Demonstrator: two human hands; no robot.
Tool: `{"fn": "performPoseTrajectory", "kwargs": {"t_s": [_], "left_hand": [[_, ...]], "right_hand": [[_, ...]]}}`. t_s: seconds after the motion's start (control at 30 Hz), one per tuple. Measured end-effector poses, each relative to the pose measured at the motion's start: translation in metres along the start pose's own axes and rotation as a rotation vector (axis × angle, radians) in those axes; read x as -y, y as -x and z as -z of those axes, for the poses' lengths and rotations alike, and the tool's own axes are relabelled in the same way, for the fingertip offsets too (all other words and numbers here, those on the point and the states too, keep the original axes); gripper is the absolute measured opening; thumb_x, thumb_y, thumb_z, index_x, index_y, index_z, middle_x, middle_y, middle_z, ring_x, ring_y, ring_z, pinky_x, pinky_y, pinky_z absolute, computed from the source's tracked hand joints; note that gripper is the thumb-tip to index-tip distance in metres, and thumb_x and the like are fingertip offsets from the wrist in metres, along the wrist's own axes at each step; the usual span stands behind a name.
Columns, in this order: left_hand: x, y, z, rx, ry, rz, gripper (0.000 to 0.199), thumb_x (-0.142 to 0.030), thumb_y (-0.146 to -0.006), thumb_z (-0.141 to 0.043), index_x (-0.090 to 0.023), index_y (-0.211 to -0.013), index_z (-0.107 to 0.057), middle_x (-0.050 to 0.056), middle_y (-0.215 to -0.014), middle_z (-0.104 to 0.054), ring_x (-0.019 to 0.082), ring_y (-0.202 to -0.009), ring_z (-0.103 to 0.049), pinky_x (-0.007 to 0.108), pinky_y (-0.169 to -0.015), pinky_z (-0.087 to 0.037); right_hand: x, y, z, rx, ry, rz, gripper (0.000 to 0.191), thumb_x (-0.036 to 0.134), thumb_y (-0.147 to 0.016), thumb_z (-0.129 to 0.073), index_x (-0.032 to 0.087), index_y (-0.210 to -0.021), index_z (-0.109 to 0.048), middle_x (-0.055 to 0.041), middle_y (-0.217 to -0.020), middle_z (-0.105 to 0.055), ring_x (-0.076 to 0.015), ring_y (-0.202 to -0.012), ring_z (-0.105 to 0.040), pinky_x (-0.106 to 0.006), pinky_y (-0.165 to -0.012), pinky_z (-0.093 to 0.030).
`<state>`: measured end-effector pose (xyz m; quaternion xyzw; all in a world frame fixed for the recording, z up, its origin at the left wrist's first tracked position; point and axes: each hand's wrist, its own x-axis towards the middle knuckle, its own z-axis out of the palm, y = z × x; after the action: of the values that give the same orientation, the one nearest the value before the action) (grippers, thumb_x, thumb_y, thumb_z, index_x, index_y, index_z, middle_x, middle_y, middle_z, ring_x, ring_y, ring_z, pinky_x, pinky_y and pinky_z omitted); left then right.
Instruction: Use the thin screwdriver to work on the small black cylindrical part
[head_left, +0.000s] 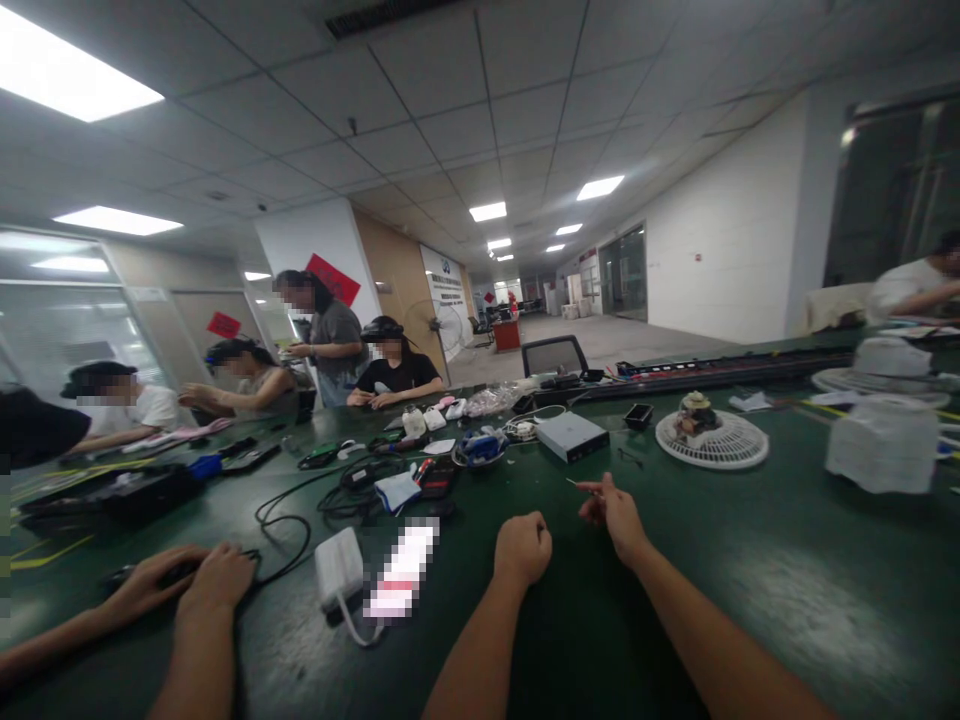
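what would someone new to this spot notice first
Probably the round white fan grille with a motor-like part on it, right of centre on the dark green table. Nearer the middle, the grey box-shaped device sits just beyond the person's two hands; the right hand holds a thin pale stick, the left hand is curled.

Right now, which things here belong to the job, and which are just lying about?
Seemingly in the job:
Thin pale piece, at the fingertips of the right hand
Grey box, probably, being close ahead
The left hand is curled; I can't tell if it holds anything.

Apparently just lying about:
White adapter
Blue bundle
White fan grille
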<state>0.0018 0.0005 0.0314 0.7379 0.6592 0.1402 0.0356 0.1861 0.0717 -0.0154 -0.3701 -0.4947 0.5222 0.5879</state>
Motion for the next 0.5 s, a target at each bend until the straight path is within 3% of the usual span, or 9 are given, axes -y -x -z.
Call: {"fn": "performPoseTrajectory", "kwargs": {"t_s": [0.1,0.2,0.37,0.5], "left_hand": [[0.001,-0.003,-0.002,-0.004,0.007,0.003,0.025,-0.024,-0.093,-0.043,-0.019,-0.095,-0.067,0.007,-0.091,-0.07,0.021,-0.087,-0.064,0.03,-0.076,-0.042],[0.002,-0.005,-0.003,-0.006,0.022,0.011,0.023,-0.023,-0.093,-0.044,-0.019,-0.094,-0.066,0.007,-0.089,-0.07,0.02,-0.085,-0.064,0.03,-0.076,-0.043],[0.005,-0.005,-0.006,-0.016,0.063,0.033,0.021,-0.024,-0.094,-0.044,-0.019,-0.097,-0.064,0.007,-0.093,-0.07,0.02,-0.088,-0.064,0.03,-0.078,-0.043],[0.01,-0.009,-0.011,-0.043,0.098,0.028,0.017,-0.026,-0.093,-0.046,-0.02,-0.098,-0.061,0.006,-0.096,-0.069,0.021,-0.089,-0.063,0.032,-0.079,-0.043]], "right_hand": [[0.002,0.001,0.001,0.002,-0.06,-0.016,0.072,0.079,-0.079,-0.05,0.014,-0.101,-0.071,-0.0054,-0.058,-0.067,-0.0192,-0.051,-0.058,-0.03,-0.051,-0.039],[0.004,0.004,0.002,0.009,-0.113,-0.028,0.058,0.064,-0.076,-0.063,0.017,-0.109,-0.067,-0.0038,-0.062,-0.069,-0.0197,-0.054,-0.059,-0.03,-0.053,-0.04],[0.008,0.004,0.01,0.064,-0.153,-0.049,0.03,0.046,-0.071,-0.069,0.019,-0.082,-0.067,-0.0038,-0.06,-0.065,-0.0197,-0.055,-0.057,-0.032,-0.056,-0.041],[0.006,0.0,0.013,0.116,-0.137,-0.072,0.029,0.046,-0.075,-0.064,0.019,-0.065,-0.066,-0.0046,-0.055,-0.06,-0.0205,-0.055,-0.056,-0.034,-0.058,-0.042]]}}
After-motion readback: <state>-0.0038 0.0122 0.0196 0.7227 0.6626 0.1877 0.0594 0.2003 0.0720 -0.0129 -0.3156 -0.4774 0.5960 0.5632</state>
